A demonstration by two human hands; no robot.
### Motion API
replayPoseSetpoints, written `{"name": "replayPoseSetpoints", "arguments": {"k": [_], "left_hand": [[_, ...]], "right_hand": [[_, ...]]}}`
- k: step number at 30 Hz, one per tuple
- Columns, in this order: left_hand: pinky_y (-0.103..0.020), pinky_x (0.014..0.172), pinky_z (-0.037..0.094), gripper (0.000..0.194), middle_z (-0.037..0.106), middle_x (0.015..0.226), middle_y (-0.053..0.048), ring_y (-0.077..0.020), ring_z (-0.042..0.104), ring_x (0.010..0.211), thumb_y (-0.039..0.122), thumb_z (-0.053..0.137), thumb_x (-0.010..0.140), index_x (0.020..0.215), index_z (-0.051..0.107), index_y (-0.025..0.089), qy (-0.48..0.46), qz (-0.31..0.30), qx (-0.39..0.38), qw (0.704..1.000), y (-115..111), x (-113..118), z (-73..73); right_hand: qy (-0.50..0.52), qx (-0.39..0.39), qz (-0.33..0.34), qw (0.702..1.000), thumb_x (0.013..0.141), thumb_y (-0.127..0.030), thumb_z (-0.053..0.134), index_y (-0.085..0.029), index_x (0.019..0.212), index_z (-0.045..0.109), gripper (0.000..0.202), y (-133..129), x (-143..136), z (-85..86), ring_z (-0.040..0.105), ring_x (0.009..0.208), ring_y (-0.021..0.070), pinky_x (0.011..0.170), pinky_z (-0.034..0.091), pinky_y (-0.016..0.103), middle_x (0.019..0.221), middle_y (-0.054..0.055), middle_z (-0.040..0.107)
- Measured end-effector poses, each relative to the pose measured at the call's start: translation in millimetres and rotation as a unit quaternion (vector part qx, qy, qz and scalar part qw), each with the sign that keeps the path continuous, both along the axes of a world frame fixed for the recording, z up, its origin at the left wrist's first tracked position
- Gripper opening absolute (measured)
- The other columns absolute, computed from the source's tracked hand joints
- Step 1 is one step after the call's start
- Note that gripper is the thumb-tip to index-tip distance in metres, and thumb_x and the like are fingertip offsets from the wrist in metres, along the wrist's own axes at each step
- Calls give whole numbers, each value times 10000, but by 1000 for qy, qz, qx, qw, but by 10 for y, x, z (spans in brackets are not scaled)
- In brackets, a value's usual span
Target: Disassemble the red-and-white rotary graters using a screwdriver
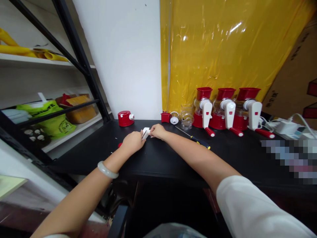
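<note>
Above the black table, my left hand [133, 142] is closed around a white crank handle [146, 133], whose white end sticks out past the fingers. A bit of red [120, 145] shows just left of that hand, probably the handle's grip. The fingertips of my right hand [158, 131] pinch the right side of the white piece; whether a smaller part sits between them is too small to tell. Behind the hands stands a round red base [126, 118] with a white knob on its side. A small red hopper [165, 117] and a white-rimmed round part [174, 118] lie beyond my right hand.
Clear plastic drums [186, 117] stand near the yellow sheeting. Three red-and-white rotary graters [203, 110] line the back right. A screwdriver [198, 140] lies beyond my right forearm. White power adapters [288, 125] and cables occupy the right end; a shelf rack [84, 71] rises at left.
</note>
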State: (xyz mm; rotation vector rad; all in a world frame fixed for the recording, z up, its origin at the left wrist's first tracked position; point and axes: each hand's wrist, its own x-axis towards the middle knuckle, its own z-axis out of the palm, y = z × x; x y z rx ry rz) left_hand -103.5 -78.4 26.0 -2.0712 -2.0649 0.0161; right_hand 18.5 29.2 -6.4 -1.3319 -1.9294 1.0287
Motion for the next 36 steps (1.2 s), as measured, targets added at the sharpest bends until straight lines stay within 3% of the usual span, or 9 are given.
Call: {"name": "replayPoseSetpoints", "arguments": {"k": [9,13,19,24,26,29,32,36], "left_hand": [[-351,815,518,450,725,1064,-180,-314,692,1007,336,524,886,1277,612,133,-19,4,6,1000,13,-18,-14],[-361,787,527,448,727,1049,-183,-328,701,977,326,521,870,1259,625,128,-18,10,9,1000,21,-24,-16],[-358,757,534,317,725,1020,-178,-317,709,928,291,507,859,1077,676,132,-16,28,26,999,36,-50,-3],[-368,766,537,288,717,1012,-183,-316,704,934,284,487,884,1056,659,129,-10,38,22,999,20,-125,12],[-383,763,538,290,708,1011,-195,-325,702,936,250,472,884,1069,649,112,-2,43,25,999,17,-161,-2],[-402,764,540,289,696,1032,-217,-338,699,946,191,451,876,1057,649,84,5,55,21,998,22,-185,-28],[-395,784,536,305,690,1056,-225,-332,696,973,167,424,893,1076,646,64,8,58,18,998,38,-161,-31],[-391,798,536,345,685,1082,-237,-326,693,996,164,392,914,1132,628,35,12,63,14,998,64,-111,-11]], "right_hand": [[-13,10,-2,1000,727,-139,771,-155,745,707,69,31,-133,-73,711,614,122,556,500,156,721,42,745],[-76,78,12,994,765,-211,754,-159,728,718,73,44,-118,-42,727,702,148,647,514,186,725,63,749],[-160,187,32,969,820,-297,689,-149,791,737,158,-21,-9,124,712,848,205,728,496,243,857,107,761],[-175,271,14,946,895,-309,570,-138,855,728,235,20,401,438,676,862,208,802,480,276,865,122,737],[-182,314,-28,931,893,-299,550,-141,885,725,235,121,686,599,652,948,239,884,470,328,928,137,713],[-179,361,-160,901,855,-361,598,-150,1041,699,299,346,1134,791,534,1171,332,997,415,463,1139,179,618],[-163,314,-227,907,782,-331,684,-127,1232,613,499,555,1460,859,501,1206,333,1044,382,475,1197,187,557],[-143,244,-258,924,752,-376,729,-108,1382,481,728,690,1608,784,472,1275,355,1055,387,463,1301,227,494]]}}
